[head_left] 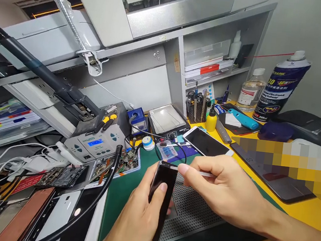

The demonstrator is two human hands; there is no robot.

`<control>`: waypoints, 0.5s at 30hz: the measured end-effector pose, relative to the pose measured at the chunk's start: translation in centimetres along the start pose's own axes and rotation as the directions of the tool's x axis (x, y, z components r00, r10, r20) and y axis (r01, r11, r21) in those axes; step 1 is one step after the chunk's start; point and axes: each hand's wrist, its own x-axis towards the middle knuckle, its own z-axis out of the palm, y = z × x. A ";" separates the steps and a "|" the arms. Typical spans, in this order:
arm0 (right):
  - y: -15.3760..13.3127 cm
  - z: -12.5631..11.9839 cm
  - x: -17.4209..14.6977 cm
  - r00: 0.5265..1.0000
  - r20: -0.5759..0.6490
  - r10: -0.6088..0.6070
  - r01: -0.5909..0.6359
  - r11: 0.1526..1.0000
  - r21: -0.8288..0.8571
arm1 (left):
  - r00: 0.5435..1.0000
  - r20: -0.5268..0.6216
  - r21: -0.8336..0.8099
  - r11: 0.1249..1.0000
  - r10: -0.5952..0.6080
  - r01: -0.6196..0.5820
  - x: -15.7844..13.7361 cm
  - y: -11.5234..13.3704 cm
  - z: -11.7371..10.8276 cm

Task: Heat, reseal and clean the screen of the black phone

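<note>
Phone (167,194), glossy black slab: gripped by left hand (139,215) above grey, perforated mat (193,215). Tool (205,174), thin, flat: pinched by right hand (225,186) above mat, set against phone's end.

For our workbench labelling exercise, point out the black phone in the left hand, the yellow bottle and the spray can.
Black phone (166,176): head view, upper part of its dark face.
Yellow bottle (211,123): head view, its body.
Spray can (281,90): head view, its label.
</note>
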 end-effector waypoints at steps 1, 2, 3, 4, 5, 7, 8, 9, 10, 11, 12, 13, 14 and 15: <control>-0.1 -0.1 0.0 1.000 -0.017 0.001 -0.001 1.000 -0.020 | 1.000 -0.025 0.006 1.000 0.007 -0.007 -0.1 0.0 -0.1; -0.1 -0.1 0.1 1.000 -0.027 0.007 -0.008 0.999 -0.036 | 0.999 -0.048 0.017 1.000 0.022 -0.021 -0.3 0.0 -0.2; -0.1 -0.2 0.1 0.999 -0.036 0.012 -0.013 0.999 -0.047 | 0.997 -0.068 0.024 0.999 0.039 -0.037 -0.4 0.1 -0.3; -0.1 -0.2 0.1 0.999 -0.041 0.017 -0.019 0.998 -0.058 | 0.995 -0.085 0.024 0.999 0.050 -0.048 -0.6 0.1 -0.3; 0.0 -0.2 0.1 0.999 -0.044 0.022 -0.025 0.997 -0.072 | 0.994 -0.098 0.014 0.999 0.049 -0.048 -0.8 0.2 -0.3; 0.2 -0.2 -0.1 0.998 -0.050 0.028 -0.033 0.994 -0.101 | 0.994 -0.111 -0.042 0.999 0.015 -0.020 -1.1 0.4 -0.2; 0.3 -0.1 -0.1 0.998 -0.052 0.033 -0.038 0.993 -0.112 | 0.993 -0.116 -0.077 0.997 -0.005 -0.004 -1.2 0.5 -0.1; 0.4 -0.1 -0.2 0.998 -0.050 0.039 -0.044 0.992 -0.120 | 0.992 -0.124 -0.112 0.994 -0.023 0.009 -1.4 0.6 0.0; 0.5 -0.1 -0.3 0.998 -0.044 0.047 -0.052 0.991 -0.125 | 0.991 -0.129 -0.146 0.989 -0.038 0.019 -1.5 0.7 0.1; 0.6 -0.1 -0.3 0.998 -0.039 0.054 -0.058 0.990 -0.130 | 0.990 -0.131 -0.178 0.984 -0.048 0.024 -1.5 0.7 0.2; 0.6 0.0 -0.4 0.998 -0.033 0.061 -0.065 0.988 -0.139 | 0.990 -0.130 -0.207 0.978 -0.054 0.026 -1.6 0.7 0.3; 0.7 0.0 -0.4 0.997 -0.031 0.065 -0.069 0.986 -0.150 | 0.990 -0.128 -0.232 0.972 -0.058 0.027 -1.6 0.7 0.4; 0.7 0.0 -0.4 0.997 -0.031 0.067 -0.071 0.984 -0.161 | 0.990 -0.126 -0.253 0.967 -0.059 0.026 -1.7 0.7 0.4; 0.6 0.0 -0.4 0.997 -0.036 0.064 -0.069 0.983 -0.170 | 0.990 -0.126 -0.272 0.962 -0.059 0.023 -1.7 0.7 0.5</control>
